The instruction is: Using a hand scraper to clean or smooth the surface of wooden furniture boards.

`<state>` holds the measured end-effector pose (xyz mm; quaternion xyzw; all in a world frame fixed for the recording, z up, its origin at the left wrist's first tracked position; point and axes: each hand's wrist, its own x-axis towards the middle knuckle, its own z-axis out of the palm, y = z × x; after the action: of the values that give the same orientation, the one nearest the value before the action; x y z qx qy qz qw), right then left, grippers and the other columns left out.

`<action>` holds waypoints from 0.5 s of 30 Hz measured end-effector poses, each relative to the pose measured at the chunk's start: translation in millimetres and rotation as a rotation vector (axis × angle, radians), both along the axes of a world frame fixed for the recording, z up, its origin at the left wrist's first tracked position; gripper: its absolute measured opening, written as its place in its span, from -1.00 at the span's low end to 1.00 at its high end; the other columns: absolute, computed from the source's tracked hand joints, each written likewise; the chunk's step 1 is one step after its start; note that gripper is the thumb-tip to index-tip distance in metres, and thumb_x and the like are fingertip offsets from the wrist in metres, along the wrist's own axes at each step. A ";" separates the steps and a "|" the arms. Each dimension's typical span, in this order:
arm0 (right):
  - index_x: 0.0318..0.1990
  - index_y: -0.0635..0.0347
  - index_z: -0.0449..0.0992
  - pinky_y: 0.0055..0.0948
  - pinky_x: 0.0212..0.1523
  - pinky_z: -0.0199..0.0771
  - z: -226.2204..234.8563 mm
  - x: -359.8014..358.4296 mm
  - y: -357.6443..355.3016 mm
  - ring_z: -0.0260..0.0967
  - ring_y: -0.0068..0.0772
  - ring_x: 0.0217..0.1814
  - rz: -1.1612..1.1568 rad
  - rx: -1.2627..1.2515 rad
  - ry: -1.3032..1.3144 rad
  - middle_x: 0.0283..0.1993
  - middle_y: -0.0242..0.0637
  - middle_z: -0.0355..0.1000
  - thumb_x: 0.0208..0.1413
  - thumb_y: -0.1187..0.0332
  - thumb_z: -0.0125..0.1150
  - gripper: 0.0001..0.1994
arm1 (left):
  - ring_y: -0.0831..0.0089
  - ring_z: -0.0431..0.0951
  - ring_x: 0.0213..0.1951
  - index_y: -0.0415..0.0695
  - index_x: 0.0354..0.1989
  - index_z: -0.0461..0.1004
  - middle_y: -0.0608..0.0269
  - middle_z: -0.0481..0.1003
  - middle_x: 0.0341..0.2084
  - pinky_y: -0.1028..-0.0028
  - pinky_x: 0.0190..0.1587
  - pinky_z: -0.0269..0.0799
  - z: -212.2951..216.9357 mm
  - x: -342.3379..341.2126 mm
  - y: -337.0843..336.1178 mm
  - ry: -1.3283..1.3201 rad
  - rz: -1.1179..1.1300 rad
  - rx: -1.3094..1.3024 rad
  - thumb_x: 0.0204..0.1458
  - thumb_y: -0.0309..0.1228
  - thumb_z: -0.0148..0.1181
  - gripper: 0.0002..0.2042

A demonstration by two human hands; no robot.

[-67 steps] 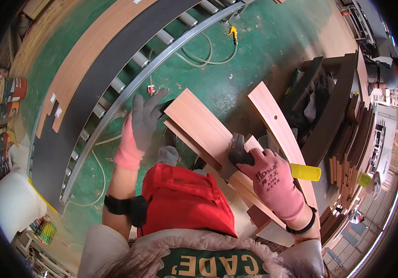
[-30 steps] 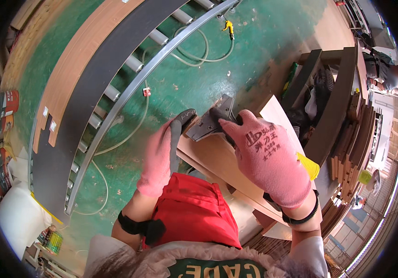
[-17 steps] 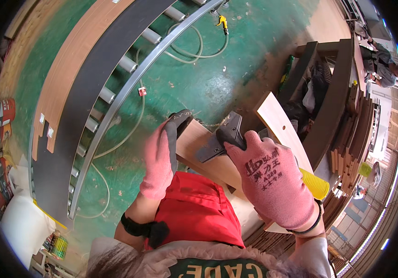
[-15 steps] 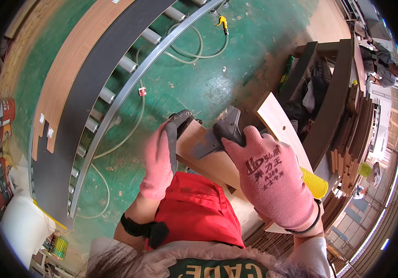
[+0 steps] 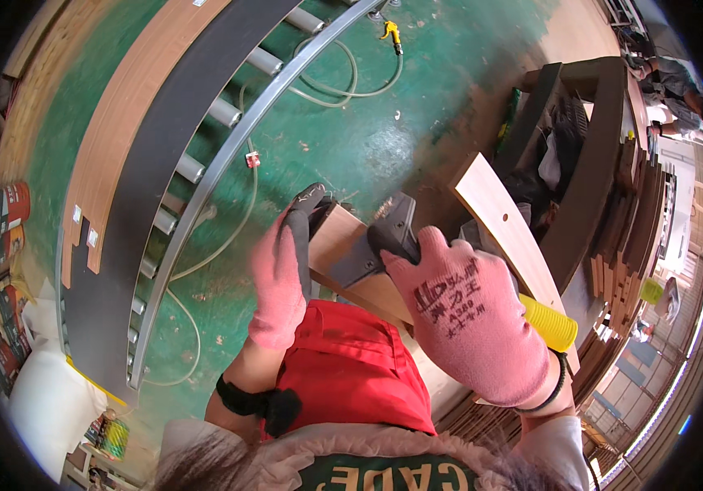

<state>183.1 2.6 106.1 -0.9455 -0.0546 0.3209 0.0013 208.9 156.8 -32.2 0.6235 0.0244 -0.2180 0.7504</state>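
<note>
Beside the roller conveyor [image 5: 225,113]: wood board [image 5: 337,235] angled before the red cloth [image 5: 351,368], dark flat-bladed tool [image 5: 360,260] over it.
Right hand [image 5: 478,315] curls tightly around the tool, apparently for firm control; left hand [image 5: 282,274] meets the board's far-left end, probably steadying it, though whether pinching or merely pressing, cannot tell.

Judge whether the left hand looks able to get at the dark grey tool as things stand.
Probably yes: the left hand is at the board, close to the dark grey tool, whose left end looks uncovered, though the right hand grips its middle.
</note>
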 end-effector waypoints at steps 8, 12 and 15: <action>0.00 0.01 0.40 -0.40 -0.50 0.43 18.2 -49.9 -17.1 0.38 -0.31 -0.42 -0.080 -0.060 0.170 -0.30 -0.19 0.28 -0.02 0.34 0.07 -0.64 | 0.24 0.38 -0.04 -0.32 0.12 0.22 0.00 0.35 -0.04 0.38 0.03 0.28 -1.5 -1.7 4.3 -0.348 -0.134 0.307 0.12 -0.44 -0.10 -0.61; -0.01 -0.01 0.40 -0.41 -0.50 0.43 27.6 -55.9 -23.9 0.38 -0.34 -0.41 -0.160 -0.084 0.219 -0.31 -0.24 0.28 0.01 0.35 0.03 -0.67 | 0.19 0.41 -0.05 -0.29 0.10 0.24 0.01 0.38 -0.05 0.35 0.03 0.28 -1.3 0.4 2.0 -0.282 -0.109 0.282 0.04 -0.49 -0.05 -0.60; -0.08 0.00 0.43 -0.40 -0.50 0.43 22.2 -44.2 -21.0 0.38 -0.33 -0.40 -0.203 0.029 0.033 -0.34 -0.23 0.29 0.04 0.35 0.02 -0.74 | 0.15 0.42 -0.05 -0.27 0.09 0.25 0.02 0.39 -0.05 0.34 0.03 0.29 -1.1 2.0 2.5 -0.347 -0.141 0.310 0.00 -0.52 -0.04 -0.59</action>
<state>138.9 -18.4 128.4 -0.9406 0.0368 0.3339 0.0484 210.9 159.3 -33.3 0.7594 -0.1153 -0.1534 0.6217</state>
